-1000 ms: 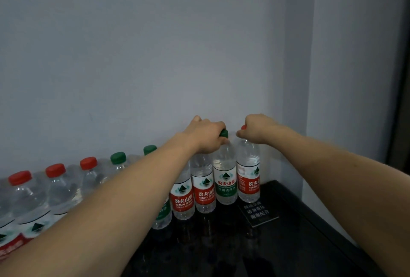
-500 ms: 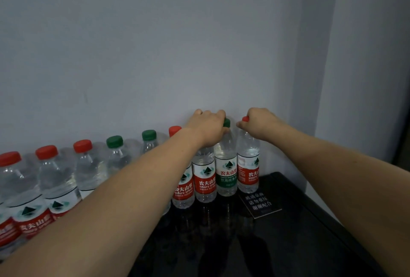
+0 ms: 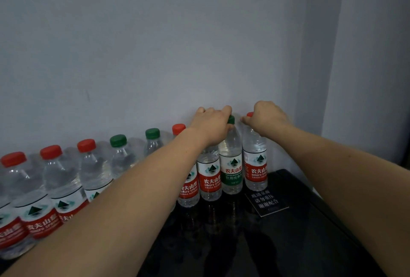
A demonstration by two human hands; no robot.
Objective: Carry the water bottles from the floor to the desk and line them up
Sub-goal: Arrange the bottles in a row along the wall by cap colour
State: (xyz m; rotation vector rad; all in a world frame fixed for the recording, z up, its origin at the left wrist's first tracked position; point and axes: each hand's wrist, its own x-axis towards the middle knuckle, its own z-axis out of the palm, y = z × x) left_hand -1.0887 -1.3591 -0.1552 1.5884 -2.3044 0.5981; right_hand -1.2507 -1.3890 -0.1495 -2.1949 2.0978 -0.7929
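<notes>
Glossy black bench (image 3: pixel 310 243) against grey wall: both grips unmoved, left hand (image 3: pixel 213 124) clamped on green-capped clear bottle (image 3: pixel 231 156), right hand (image 3: pixel 266 119) on red-capped clear bottle (image 3: pixel 255 161); row nearly settled.

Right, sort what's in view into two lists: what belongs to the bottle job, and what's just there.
Part of the job:
row of water bottles
green-label bottle under the left hand
end bottle, its red cap held by the right hand
black desk

Just there:
small black sign
wall
</notes>
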